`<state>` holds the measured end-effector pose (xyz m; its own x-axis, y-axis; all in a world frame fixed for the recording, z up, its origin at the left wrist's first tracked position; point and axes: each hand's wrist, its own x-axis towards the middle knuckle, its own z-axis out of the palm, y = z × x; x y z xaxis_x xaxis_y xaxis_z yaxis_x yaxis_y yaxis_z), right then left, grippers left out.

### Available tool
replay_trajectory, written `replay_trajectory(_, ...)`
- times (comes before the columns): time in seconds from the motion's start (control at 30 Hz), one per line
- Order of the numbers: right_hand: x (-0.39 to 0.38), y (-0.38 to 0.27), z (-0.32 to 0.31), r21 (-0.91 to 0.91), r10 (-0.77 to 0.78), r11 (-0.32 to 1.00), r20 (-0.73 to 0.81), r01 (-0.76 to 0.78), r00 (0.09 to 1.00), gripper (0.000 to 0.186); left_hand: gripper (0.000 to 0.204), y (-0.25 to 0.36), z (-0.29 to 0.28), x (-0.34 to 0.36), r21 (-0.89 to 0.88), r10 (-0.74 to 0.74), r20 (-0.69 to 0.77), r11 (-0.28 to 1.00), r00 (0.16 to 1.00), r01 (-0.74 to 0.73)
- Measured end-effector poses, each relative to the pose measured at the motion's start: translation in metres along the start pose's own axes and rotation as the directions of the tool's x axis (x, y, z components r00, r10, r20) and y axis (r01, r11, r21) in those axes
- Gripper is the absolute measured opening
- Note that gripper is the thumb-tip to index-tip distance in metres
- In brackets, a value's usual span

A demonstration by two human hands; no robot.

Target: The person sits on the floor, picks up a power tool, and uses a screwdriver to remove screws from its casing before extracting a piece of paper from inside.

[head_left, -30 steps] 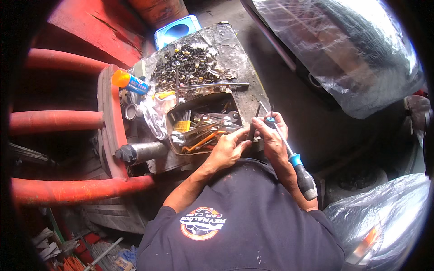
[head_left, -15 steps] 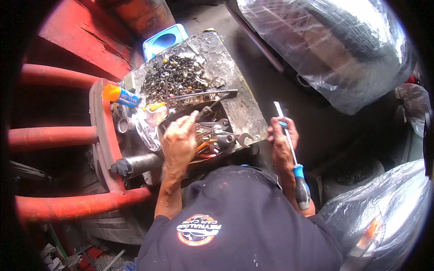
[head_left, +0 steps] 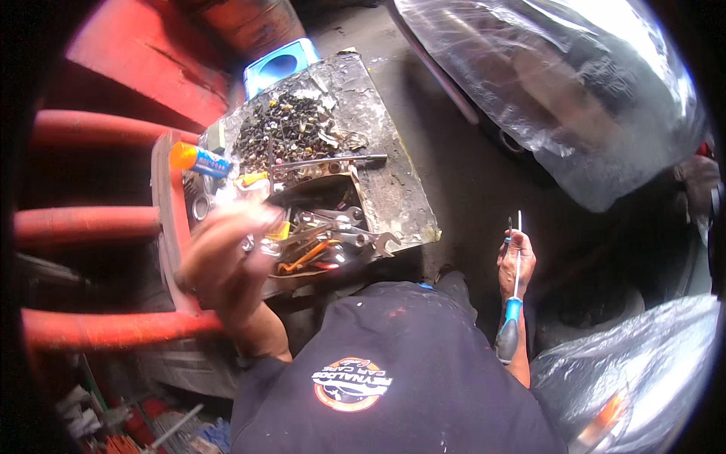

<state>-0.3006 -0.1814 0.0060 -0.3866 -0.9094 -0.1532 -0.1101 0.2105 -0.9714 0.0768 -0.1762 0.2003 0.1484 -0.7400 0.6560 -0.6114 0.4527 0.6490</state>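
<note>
My left hand (head_left: pixel 231 253) is raised over the left side of the worktop, between the red frame and the tool tray, smeared by motion; its fingers and any contents are unclear. My right hand (head_left: pixel 516 257) is off the table's right, closed on two screwdrivers: a long one with a black-and-blue handle (head_left: pixel 509 331) lying along the forearm, and a smaller one (head_left: pixel 507 240). The open tool tray (head_left: pixel 361 198) holds spanners (head_left: pixel 384 242) and orange-handled tools. Above it lie a metal bar (head_left: pixel 370 159) and a heap of small fasteners (head_left: pixel 280 129).
A red tubular frame (head_left: pixel 83 223) borders the worktop (head_left: pixel 393 181), which also bears an orange-capped blue can (head_left: pixel 198 160). A blue plastic stool (head_left: pixel 299 53) stands behind. Plastic-covered vehicle parts (head_left: pixel 552 91) fill the upper right, with another wrapped surface (head_left: pixel 635 356) at lower right.
My hands have separated: the left swept leftward from the tool tray, and the dark tool it held is no longer visible there. My right hand moved right and lower, still holding screwdrivers.
</note>
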Motion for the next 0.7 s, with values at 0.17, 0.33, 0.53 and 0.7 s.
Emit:
replay_trajectory(0.17,0.046,-0.006,-0.028,-0.221,-0.172,0.953,0.166,0.207,0.971,0.038,0.014,0.091,-0.003,0.031,-0.026,0.464,0.094,0.886,0.881,-0.464)
replay_trajectory(0.33,0.088,-0.022,-0.052,-0.15,-0.216,0.952,0.286,0.267,0.934,0.03,0.015,0.135,0.063,0.041,-0.158,0.458,0.306,0.889,0.834,-0.43)
replay_trajectory(0.53,0.159,-0.031,-0.087,-0.017,-0.611,0.756,0.339,0.654,0.715,0.017,0.017,0.185,0.13,0.072,-0.307,0.577,0.314,0.813,0.754,-0.495)
replay_trajectory(0.7,0.159,-0.017,-0.108,0.001,-0.162,0.984,0.44,0.18,0.883,0.018,0.018,0.202,0.162,0.054,-0.41,0.569,0.37,0.81,0.735,-0.42)
